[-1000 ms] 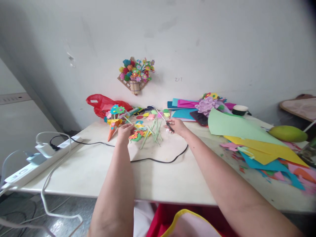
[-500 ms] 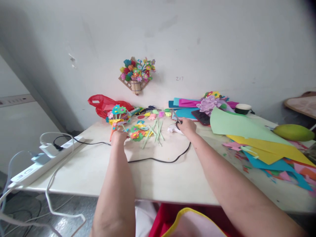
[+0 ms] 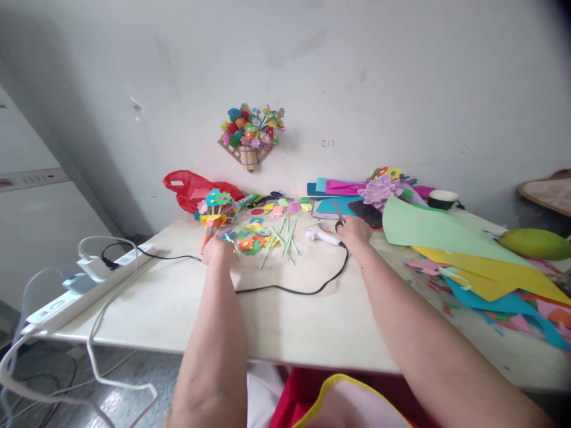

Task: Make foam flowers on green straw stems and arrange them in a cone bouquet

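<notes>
My right hand (image 3: 354, 233) grips a pair of scissors (image 3: 338, 211), its blades pointing up and away and its black handle partly hidden by the fingers. Just left of that hand a white glue gun (image 3: 323, 236) lies on the table. My left hand (image 3: 217, 251) is low over the table, beside an orange paper cone (image 3: 209, 233) topped with foam flowers (image 3: 216, 199). Its fingers are turned away, so whether they hold anything is hidden. By its right side lie a small purple flower (image 3: 226, 234) and a pale green strip (image 3: 236, 248).
Green strips (image 3: 285, 238) and cut foam flowers (image 3: 252, 242) lie mid-table. A black cord (image 3: 289, 290) crosses in front. Foam sheets (image 3: 450, 238) and scraps cover the right, near a green fruit (image 3: 533, 244). A power strip (image 3: 57, 309) runs along the left; a red bag (image 3: 191, 187) is behind.
My right hand has moved slightly right with the scissors, uncovering more of the glue gun. My left hand has shifted little; the pale strip beside it now lies lower and further right.
</notes>
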`<state>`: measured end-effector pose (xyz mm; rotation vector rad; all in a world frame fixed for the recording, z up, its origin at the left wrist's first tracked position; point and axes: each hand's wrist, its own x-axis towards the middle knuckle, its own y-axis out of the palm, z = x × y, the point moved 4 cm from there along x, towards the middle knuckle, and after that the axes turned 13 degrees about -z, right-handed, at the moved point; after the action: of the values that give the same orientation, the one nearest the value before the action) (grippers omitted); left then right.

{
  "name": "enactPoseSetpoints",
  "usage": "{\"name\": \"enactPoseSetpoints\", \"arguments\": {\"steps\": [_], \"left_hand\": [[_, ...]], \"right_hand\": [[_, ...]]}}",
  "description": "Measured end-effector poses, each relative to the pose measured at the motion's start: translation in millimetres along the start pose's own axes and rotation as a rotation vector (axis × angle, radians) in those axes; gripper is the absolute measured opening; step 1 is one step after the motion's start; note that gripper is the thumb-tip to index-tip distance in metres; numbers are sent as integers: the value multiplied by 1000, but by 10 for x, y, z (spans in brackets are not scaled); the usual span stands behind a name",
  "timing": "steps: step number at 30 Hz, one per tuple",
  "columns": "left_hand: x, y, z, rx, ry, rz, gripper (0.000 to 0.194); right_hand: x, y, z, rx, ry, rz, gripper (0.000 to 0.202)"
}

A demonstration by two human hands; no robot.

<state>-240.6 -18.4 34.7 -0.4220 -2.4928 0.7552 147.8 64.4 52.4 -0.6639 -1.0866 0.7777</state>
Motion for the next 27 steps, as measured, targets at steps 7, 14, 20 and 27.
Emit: {"name": "enactPoseSetpoints", "arguments": {"steps": [7,14,20,27], "left_hand": [[-129,-214,-171,14,-60,-177,22],[-331,-327,-466,64,196,-222,19],[-452,-152,-589,88,264,-30,29],[-602,104,-674,124,393,113,27]], "right_hand": [[43,7,-110,-19,52,18,32],[56,71,-172,-57,55,98,31],[33,113,-172,-70,37,117,29],[40,152,-187,-79,29,162,35]]}}
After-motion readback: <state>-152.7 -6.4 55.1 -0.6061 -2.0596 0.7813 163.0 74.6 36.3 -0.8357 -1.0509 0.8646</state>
